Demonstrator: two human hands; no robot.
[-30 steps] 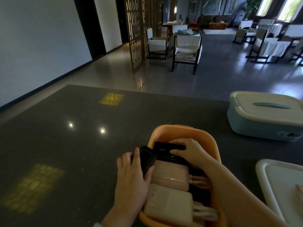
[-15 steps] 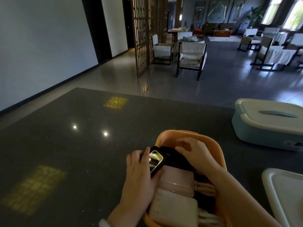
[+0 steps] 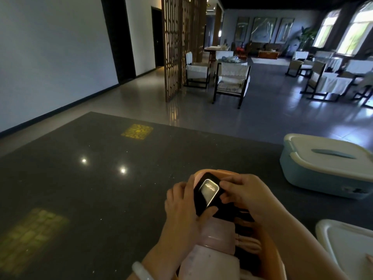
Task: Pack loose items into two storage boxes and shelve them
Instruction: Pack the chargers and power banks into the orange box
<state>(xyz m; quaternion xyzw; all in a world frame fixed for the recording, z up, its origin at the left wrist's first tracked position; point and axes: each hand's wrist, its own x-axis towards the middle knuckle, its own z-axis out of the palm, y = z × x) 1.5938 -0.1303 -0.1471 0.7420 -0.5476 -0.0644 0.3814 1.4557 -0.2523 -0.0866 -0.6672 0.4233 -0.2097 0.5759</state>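
A: What did both hands have hold of?

B: A black rectangular device with a glossy, silver-rimmed panel (image 3: 208, 194). The left hand (image 3: 182, 209) gripped its left edge, fingers curled behind it and the thumb pressed on its lower front. The right hand (image 3: 245, 196) pinched its right edge, fingers bent round it.

A: And where was that against the orange box?

B: Tilted up over the far end of the orange rounded plastic storage box (image 3: 270, 247). Whether its lower end touched anything inside, I could not tell.

A: What lay in the orange box?

B: Two pale pink rectangular packs (image 3: 217, 235), one behind the other along the near part of the box, with pink cords (image 3: 249, 242) to their right. Something dark lay under the right wrist; I could not make it out.

A: The second box?

B: A pale blue plastic storage box with a white lid and a blue handle (image 3: 331, 158) stood closed, well to the right of the orange box and farther away, on the same dark speckled stone tabletop (image 3: 90, 188).

A: Anything else near the orange box?

B: A loose white plastic lid (image 3: 347, 245) lay flat just to its right, at the near edge. A pale bangle (image 3: 141, 271) circled the left wrist. Far beyond the orange box stood white-cushioned chairs with dark frames (image 3: 232, 81) and a wooden lattice screen (image 3: 181, 41).
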